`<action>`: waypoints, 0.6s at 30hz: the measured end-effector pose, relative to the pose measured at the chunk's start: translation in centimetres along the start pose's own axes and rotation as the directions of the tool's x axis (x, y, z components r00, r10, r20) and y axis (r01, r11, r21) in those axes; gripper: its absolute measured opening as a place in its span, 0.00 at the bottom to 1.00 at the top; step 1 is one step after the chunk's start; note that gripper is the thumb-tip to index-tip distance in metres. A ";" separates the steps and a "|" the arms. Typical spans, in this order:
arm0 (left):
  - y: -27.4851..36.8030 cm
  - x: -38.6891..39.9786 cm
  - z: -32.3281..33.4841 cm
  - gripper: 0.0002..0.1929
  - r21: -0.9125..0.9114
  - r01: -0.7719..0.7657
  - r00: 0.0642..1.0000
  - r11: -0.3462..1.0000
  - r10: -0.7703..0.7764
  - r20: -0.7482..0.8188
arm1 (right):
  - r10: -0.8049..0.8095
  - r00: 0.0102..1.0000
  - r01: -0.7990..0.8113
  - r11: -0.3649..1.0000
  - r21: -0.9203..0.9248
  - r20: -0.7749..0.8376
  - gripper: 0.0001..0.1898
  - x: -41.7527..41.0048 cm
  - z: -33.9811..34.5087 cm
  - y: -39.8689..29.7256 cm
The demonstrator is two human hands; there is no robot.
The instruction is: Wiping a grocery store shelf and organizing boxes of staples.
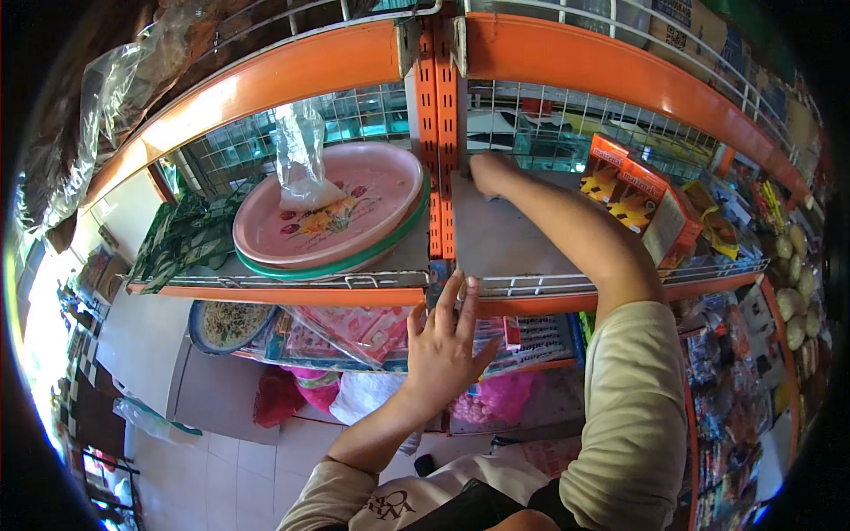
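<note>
My left hand (448, 345) rests its fingertips near the front edge of an orange metal shelf (518, 305), at the slotted upright post (443, 166); its fingers are spread and it holds nothing. My right hand (493, 174) reaches deep onto the shelf right of the post, near the wire mesh back, its fingers bent down. A small bit of something bluish-grey shows under it, too little to name. Left of the post, a pink oval tray with a flower print (372, 172) leans on a green tray (392, 244), with a clear plastic bag of white contents (309, 192) on it.
Orange maizena boxes (637, 192) and yellow packets (716, 229) stand on the right of the shelf. A camouflage cloth (192, 232) lies at left. Below are a blue-rimmed bowl (229, 325), plastic-wrapped packs (358, 332) and pink net bags (505, 398). A white wire rail (531, 285) borders the shelf front.
</note>
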State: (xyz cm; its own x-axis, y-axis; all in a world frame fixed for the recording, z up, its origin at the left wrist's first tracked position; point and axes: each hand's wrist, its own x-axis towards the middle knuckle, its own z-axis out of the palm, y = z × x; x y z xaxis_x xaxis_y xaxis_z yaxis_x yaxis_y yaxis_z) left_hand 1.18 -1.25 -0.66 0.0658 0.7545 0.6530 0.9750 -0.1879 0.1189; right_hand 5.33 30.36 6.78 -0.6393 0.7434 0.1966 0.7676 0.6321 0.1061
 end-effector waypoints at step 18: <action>-0.4 0.0 -1.5 0.46 0.008 -0.005 1.000 1.000 0.005 0.004 | 0.324 0.940 -0.323 0.946 -0.027 0.107 0.15 -12.2 -4.4 3.1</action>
State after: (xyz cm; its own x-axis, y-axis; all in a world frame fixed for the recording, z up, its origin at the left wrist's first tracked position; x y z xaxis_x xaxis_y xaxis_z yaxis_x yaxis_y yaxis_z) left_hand 0.45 -2.14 0.41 0.0712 0.7564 0.6502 0.9763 -0.1864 0.1099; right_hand 15.75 22.28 9.01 -0.3573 0.9270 0.1145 0.9338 0.3520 0.0637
